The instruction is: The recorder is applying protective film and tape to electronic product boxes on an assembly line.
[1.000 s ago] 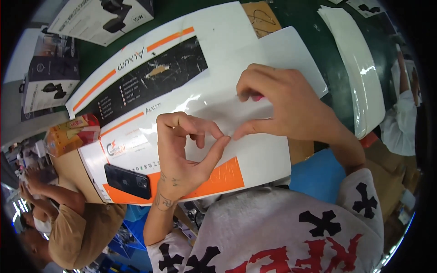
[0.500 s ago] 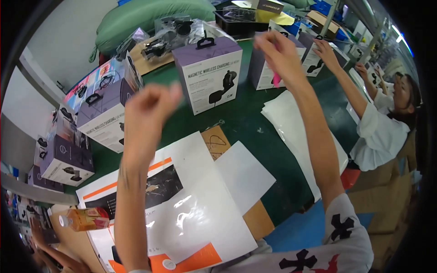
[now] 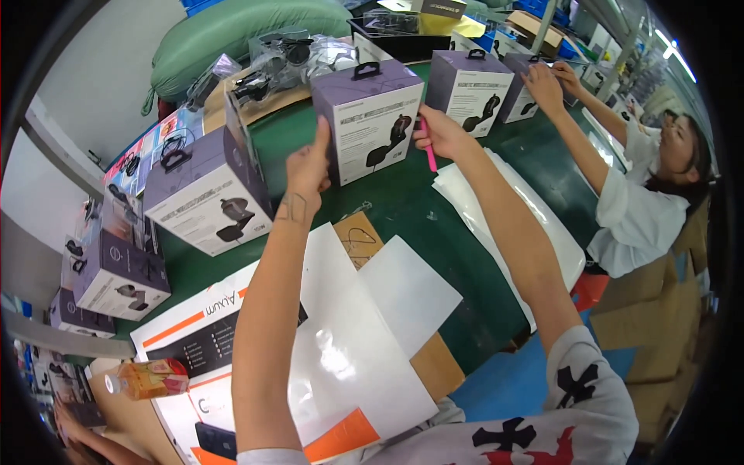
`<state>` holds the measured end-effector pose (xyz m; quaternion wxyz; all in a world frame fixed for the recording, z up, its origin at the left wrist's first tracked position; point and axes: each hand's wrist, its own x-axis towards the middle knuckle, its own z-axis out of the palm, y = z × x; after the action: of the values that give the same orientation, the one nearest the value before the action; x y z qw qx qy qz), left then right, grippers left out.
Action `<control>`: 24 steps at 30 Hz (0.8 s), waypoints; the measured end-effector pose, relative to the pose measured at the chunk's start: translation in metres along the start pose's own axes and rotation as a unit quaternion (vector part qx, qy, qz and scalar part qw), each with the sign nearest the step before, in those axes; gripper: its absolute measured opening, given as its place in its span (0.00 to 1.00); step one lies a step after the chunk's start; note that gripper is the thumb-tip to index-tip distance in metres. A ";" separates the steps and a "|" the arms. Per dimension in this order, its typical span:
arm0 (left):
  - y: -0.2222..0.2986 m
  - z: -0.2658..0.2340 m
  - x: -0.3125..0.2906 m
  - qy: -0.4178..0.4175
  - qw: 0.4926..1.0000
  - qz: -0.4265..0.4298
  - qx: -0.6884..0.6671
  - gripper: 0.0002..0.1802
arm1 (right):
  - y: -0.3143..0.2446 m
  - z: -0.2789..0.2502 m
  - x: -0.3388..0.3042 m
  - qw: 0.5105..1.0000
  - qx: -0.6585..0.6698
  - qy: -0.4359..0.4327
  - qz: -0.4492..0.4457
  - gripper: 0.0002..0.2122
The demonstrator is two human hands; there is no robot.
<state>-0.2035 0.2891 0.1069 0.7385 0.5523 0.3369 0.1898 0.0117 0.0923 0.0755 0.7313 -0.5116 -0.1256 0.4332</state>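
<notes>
A purple and white carton (image 3: 368,128) with a black hanger tab stands upright on the green table between my hands. My left hand (image 3: 308,163) is at its left side, thumb stretched up along the carton and the other fingers curled. At the carton's right edge, my right hand (image 3: 443,133) is closed around a slim pink pen-like tool (image 3: 428,145) that points downward. Whether the right fingertips press on the carton is hard to tell. To the left stands a similar carton (image 3: 213,190) with its top flap raised at the back.
Further cartons stand at the right (image 3: 470,93) and left (image 3: 122,275). A co-worker's hands (image 3: 546,87) are at the far-right carton. A large printed sheet (image 3: 349,356), a drink bottle (image 3: 151,380) and a phone (image 3: 215,440) lie in front. White plastic bags (image 3: 511,209) lie right; bagged black parts (image 3: 298,54) sit behind.
My left hand has moved right to the middle carton's side. My right hand has come down and left, from the carton at right to the middle one's right edge. The view has shifted slightly.
</notes>
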 end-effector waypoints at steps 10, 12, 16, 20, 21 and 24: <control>-0.049 -0.168 -0.201 -0.086 0.964 0.117 0.221 0.11 | 0.101 0.063 -0.171 0.963 -0.186 0.036 -0.189 0.08; -0.044 -0.197 -0.241 -0.012 0.967 0.142 0.213 0.09 | 0.131 0.112 -0.224 0.825 -0.466 0.014 -0.320 0.07; -0.086 -0.205 -0.288 0.122 0.966 0.153 0.168 0.03 | 0.186 0.156 -0.253 0.657 -0.614 -0.211 -0.383 0.09; -0.119 -0.206 -0.342 -0.007 0.924 0.167 0.344 0.11 | 0.220 0.183 -0.274 0.592 -0.625 -0.283 -0.423 0.08; -0.131 -0.199 -0.346 -0.006 0.902 0.192 0.386 0.11 | 0.223 0.192 -0.275 0.584 -0.649 -0.260 -0.413 0.09; -0.144 -0.188 -0.347 -0.002 0.875 0.224 0.429 0.11 | 0.226 0.203 -0.275 0.561 -0.686 -0.243 -0.394 0.12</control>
<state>-0.5927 0.1458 0.0401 0.3669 0.8762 0.2510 0.1860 -0.3927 0.0359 0.0437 0.1996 -0.6338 -0.7473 -0.0069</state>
